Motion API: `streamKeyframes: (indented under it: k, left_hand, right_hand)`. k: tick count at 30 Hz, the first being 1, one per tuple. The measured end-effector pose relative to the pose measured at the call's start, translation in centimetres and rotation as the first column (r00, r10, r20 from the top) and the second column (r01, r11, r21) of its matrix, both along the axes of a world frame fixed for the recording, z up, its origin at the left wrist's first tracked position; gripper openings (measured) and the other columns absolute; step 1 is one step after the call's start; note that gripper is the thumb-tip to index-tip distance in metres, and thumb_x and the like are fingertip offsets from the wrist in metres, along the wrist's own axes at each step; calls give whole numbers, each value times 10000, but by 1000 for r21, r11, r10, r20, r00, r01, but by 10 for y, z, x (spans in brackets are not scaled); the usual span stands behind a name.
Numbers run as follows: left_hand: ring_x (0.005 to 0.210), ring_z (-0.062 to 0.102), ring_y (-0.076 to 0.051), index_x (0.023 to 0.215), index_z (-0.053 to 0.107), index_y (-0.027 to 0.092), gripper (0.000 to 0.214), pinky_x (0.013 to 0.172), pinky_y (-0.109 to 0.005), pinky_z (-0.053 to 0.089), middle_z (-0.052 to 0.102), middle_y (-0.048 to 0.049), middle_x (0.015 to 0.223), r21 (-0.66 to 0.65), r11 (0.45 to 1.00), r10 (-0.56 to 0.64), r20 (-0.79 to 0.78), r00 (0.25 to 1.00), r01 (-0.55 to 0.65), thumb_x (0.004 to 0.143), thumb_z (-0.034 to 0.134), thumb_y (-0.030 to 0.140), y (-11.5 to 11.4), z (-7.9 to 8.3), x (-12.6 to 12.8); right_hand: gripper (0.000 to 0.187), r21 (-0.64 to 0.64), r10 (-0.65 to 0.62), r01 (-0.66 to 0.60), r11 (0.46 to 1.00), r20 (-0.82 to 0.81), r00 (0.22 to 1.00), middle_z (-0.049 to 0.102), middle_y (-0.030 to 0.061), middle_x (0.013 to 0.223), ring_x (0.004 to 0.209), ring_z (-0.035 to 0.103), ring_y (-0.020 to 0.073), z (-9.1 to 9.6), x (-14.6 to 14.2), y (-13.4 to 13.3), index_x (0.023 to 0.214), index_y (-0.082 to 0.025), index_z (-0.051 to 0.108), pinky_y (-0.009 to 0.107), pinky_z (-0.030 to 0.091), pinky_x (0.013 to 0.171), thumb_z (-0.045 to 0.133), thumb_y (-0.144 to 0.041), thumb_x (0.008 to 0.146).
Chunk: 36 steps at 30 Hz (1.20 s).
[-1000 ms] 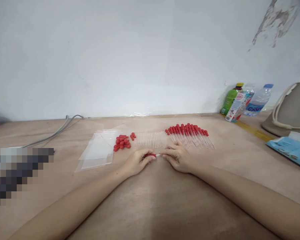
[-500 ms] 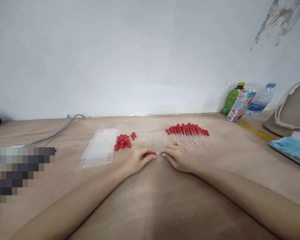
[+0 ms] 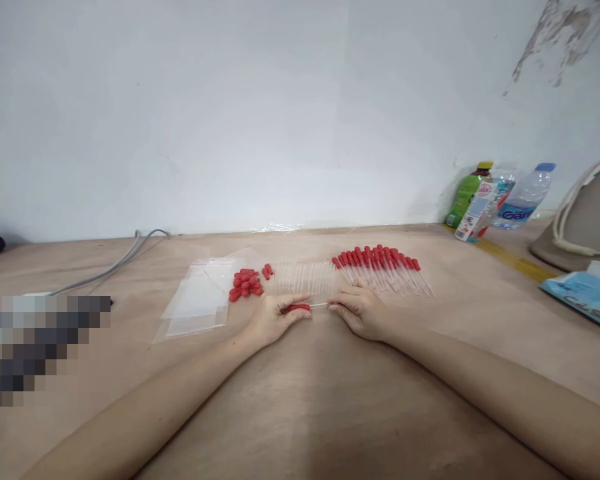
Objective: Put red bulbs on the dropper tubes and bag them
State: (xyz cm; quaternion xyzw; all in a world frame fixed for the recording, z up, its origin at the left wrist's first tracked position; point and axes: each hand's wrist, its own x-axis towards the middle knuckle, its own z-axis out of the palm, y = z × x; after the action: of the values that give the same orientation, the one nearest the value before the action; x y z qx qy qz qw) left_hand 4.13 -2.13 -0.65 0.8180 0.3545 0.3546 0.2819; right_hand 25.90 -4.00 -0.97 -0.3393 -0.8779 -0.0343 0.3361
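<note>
My left hand is around a red rubber dropper bulb, which shows between the thumb and fingers. A thin clear dropper tube runs from the bulb's mouth to my right hand, whose fingertips pinch its far end. Behind my hands lies a row of bare clear tubes. To the right, assembled droppers lie fanned out, their red bulbs pointing away from me. Beyond my left hand sits a pile of loose red bulbs, with a couple more set apart.
Clear plastic bags lie left of the bulbs, and a grey cable runs farther left. At the back right stand a green bottle, a labelled bottle and a water bottle, near a blue packet and a grey-brown bag.
My right hand has shifted slightly right, and more of the tube shows between the hands. My left fingers have loosened a little around the bulb.
</note>
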Motion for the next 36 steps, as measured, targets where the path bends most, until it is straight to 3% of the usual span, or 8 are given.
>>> streamKeyframes:
  k: [12,21,30,36]
  left_hand:
    - [701,619,-151,1070,589,159,368,665,-266,504,687,-26,807,2,1000,-29,-59,998,29,732,589,304,-3,3,1]
    - [598,584,-127,1109,565,166,376,572,-232,473,672,-2,718,69,997,-35,-118,992,44,756,551,296,-3,2,1]
    - [677,618,-142,1138,537,189,382,641,-252,497,685,-16,803,88,995,-46,-99,994,55,769,548,283,-4,1,0]
    - [820,615,-160,1132,515,187,402,740,-287,503,645,-55,951,69,997,-23,-51,998,27,741,580,257,-2,2,1]
  right_hand:
    - [255,-36,-59,63,997,97,994,583,-2,639,543,439,97,2,-8,-3,689,-162,543,283,237,669,364,-232,857]
    - [274,-154,-39,60,986,134,990,600,-22,610,521,456,91,5,-15,-2,665,-168,517,295,244,703,340,-219,868]
    - [314,-247,-28,66,967,153,988,616,-16,620,535,492,101,13,-19,-4,677,-181,534,320,269,749,308,-244,887]
    - [253,-225,-3,70,972,281,960,621,21,655,596,506,130,34,-11,-8,641,-179,571,295,314,662,399,-215,823]
